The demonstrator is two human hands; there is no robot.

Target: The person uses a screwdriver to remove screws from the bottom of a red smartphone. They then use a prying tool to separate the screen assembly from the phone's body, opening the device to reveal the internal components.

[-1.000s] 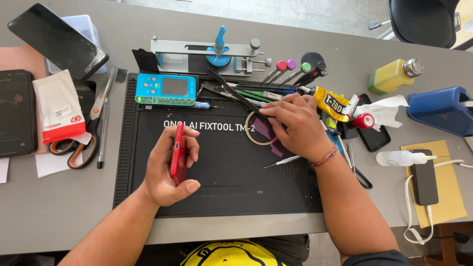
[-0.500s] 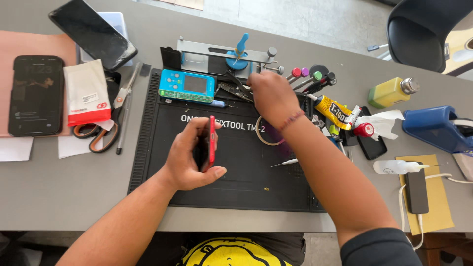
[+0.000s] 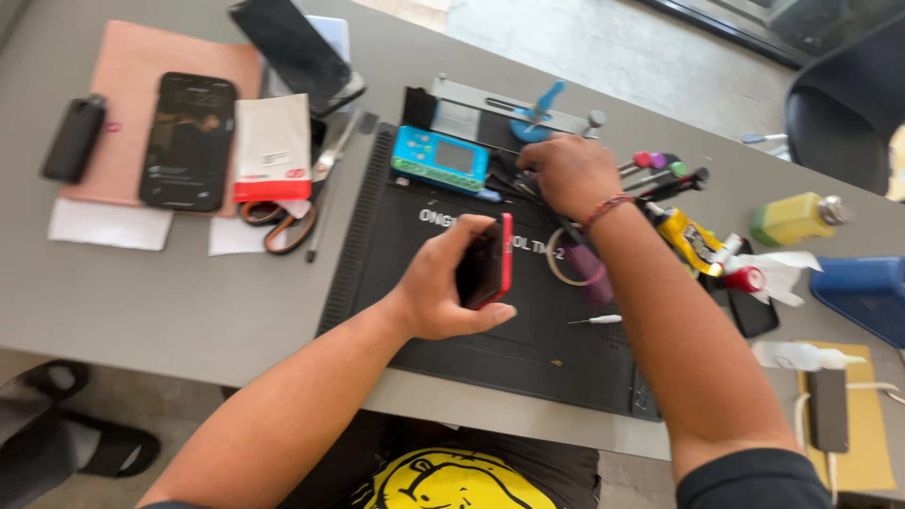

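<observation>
My left hand [image 3: 451,283] grips a red-edged phone [image 3: 490,261] on its side, just above the black work mat [image 3: 396,273]. My right hand [image 3: 568,172] reaches to the mat's far edge, fingers curled down among the thin tools [image 3: 514,184] beside the blue handheld device [image 3: 440,158]. Whether it holds one of them is hidden by the hand. A small screwdriver [image 3: 596,320] and a ring of tape [image 3: 563,259] lie on the mat under my right forearm.
A black phone [image 3: 189,139] on a pink pad, a white-and-red packet [image 3: 271,146], scissors [image 3: 280,224] and a tilted dark phone [image 3: 294,52] sit left. Right: yellow glue tube [image 3: 690,240], yellow bottle [image 3: 797,217], blue box [image 3: 869,294], white squeeze bottle [image 3: 801,355]. A metal clamp fixture [image 3: 528,111] stands behind.
My right hand has moved from the mat's middle right up to the tools at the far edge. The left hand keeps the phone, now tilted. The view has swung left.
</observation>
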